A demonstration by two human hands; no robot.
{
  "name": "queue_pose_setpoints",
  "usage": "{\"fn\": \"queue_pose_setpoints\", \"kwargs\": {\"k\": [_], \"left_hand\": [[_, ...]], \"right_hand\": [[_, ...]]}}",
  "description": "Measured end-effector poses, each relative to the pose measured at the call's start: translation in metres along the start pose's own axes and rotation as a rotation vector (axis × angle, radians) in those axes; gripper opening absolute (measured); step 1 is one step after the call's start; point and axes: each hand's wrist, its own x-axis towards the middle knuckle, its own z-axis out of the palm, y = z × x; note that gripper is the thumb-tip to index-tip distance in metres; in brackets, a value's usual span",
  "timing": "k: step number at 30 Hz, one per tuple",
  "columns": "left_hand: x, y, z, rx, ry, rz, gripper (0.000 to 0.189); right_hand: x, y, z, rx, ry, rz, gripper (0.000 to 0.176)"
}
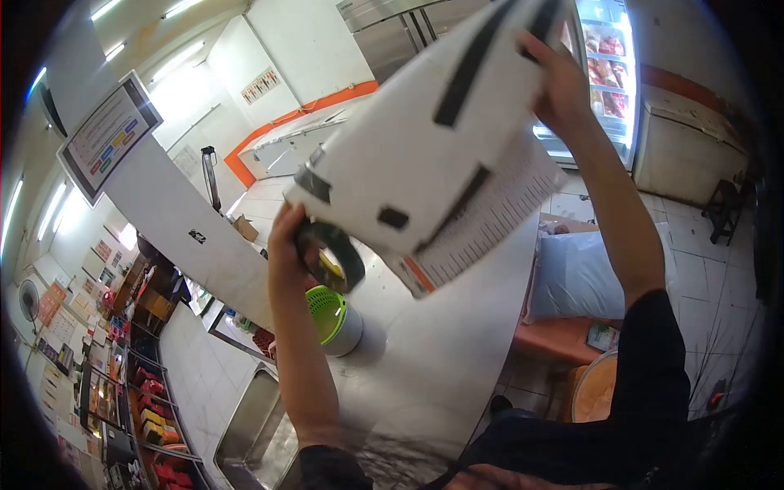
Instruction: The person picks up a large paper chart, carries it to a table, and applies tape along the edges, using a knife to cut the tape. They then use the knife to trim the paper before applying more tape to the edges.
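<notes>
Both hands hold up a large flat white board (392, 155), tilted in front of me. Black tape strips (464, 77) and smaller black patches mark its face. My right hand (562, 88) grips its upper right edge. At its lower left corner, my left hand (286, 241) has its fingers closed on the board. A roll of dark tape (353, 265) hangs at that hand; how it is held is partly hidden. Below the board shows a printed sheet with ruled lines (498, 220); whether it is attached cannot be made out.
Beneath lies a metal table (425, 359) with a green basket in a pale bucket (341, 327) and a steel basin (257, 433). A stuffed white sack (576, 273) sits at right. Beyond stand a white pillar (184, 212), a lit display fridge (608, 73) and a chest freezer (686, 151).
</notes>
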Motion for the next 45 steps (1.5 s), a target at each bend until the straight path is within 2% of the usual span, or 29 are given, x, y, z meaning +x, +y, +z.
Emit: {"fn": "queue_pose_setpoints", "kwargs": {"k": [2, 5, 7, 9, 10, 12, 14, 15, 18, 21, 25, 30, 33, 35, 36, 38, 39, 40, 41, 43, 44, 45], "left_hand": [[-0.040, -0.016, -0.007, 0.088, 0.049, -0.026, 0.030], [-0.119, -0.077, -0.026, 0.133, 0.110, -0.193, 0.026], [-0.178, -0.111, -0.042, 0.111, -0.146, -0.535, 0.019], [-0.249, -0.171, -0.064, 0.073, -0.169, -0.843, 0.014], [-0.284, -0.197, -0.063, 0.008, -0.181, -0.757, 0.015], [-0.341, -0.230, -0.083, -0.071, -0.233, -1.012, 0.013], [-0.376, -0.240, -0.094, -0.040, -0.224, -1.132, 0.013], [-0.391, -0.244, -0.098, -0.026, -0.221, -1.170, 0.013], [-0.420, -0.249, -0.111, 0.005, -0.211, -1.253, 0.014], [-0.444, -0.248, -0.120, 0.043, -0.200, -1.296, 0.016], [-0.461, -0.265, -0.133, 0.294, -0.114, -1.281, 0.020], [-0.460, -0.238, -0.160, 0.732, 0.069, -1.068, 0.023], [-0.459, -0.193, -0.164, 0.495, 0.258, -0.953, 0.021], [-0.463, -0.182, -0.147, 0.272, 0.293, -0.876, 0.019], [-0.464, -0.181, -0.138, 0.164, 0.311, -0.834, 0.018], [-0.473, -0.193, -0.105, 0.145, 0.307, -0.817, 0.015], [-0.483, -0.217, -0.105, 0.094, 0.257, -0.852, 0.014], [-0.491, -0.227, -0.100, -0.006, 0.264, -0.903, 0.014], [-0.495, -0.228, -0.086, -0.054, 0.296, -0.876, 0.015], [-0.501, -0.227, -0.065, -0.056, 0.338, -0.852, 0.015], [-0.507, -0.228, -0.059, -0.080, 0.329, -0.840, 0.014], [-0.512, -0.230, -0.054, -0.104, 0.321, -0.826, 0.014]], "right_hand": [[-0.067, 0.002, -0.026, -0.009, 0.124, 0.074, 0.041], [-0.234, 0.040, -0.096, 0.032, 0.395, 0.367, 0.047], [-0.358, 0.064, -0.129, 0.122, 0.570, 0.591, 0.051], [-0.452, 0.068, -0.119, 0.118, 0.701, 0.793, 0.052], [-0.484, 0.065, -0.102, 0.077, 0.761, 0.887, 0.050], [-0.550, 0.057, -0.086, 0.131, 0.803, 1.033, 0.043], [-0.595, 0.067, -0.093, 0.315, 0.728, 1.103, 0.033], [-0.612, 0.070, -0.095, 0.311, 0.730, 1.194, 0.032], [-0.642, 0.071, -0.095, 0.267, 0.730, 1.456, 0.028], [-0.662, 0.068, -0.085, 0.053, 0.583, 1.616, 0.028], [-0.678, 0.077, -0.082, 0.099, 0.629, 1.648, 0.030], [-0.677, 0.100, -0.057, 0.137, 0.556, 1.699, 0.031], [-0.684, 0.127, -0.048, 0.145, 0.555, 1.671, 0.030], [-0.690, 0.146, -0.041, 0.122, 0.609, 1.657, 0.031], [-0.688, 0.152, -0.035, 0.159, 0.597, 1.650, 0.031], [-0.679, 0.162, -0.026, 0.159, 0.550, 1.647, 0.032], [-0.679, 0.167, -0.023, 0.161, 0.529, 1.647, 0.032], [-0.681, 0.178, -0.028, 0.238, 0.457, 1.676, 0.038], [-0.675, 0.179, -0.024, 0.208, 0.393, 1.709, 0.047], [-0.665, 0.178, -0.019, 0.235, 0.346, 1.836, 0.055], [-0.657, 0.173, -0.019, 0.226, 0.175, 1.964, 0.058], [-0.653, 0.166, -0.016, 0.086, -0.035, 1.966, 0.057]]}}
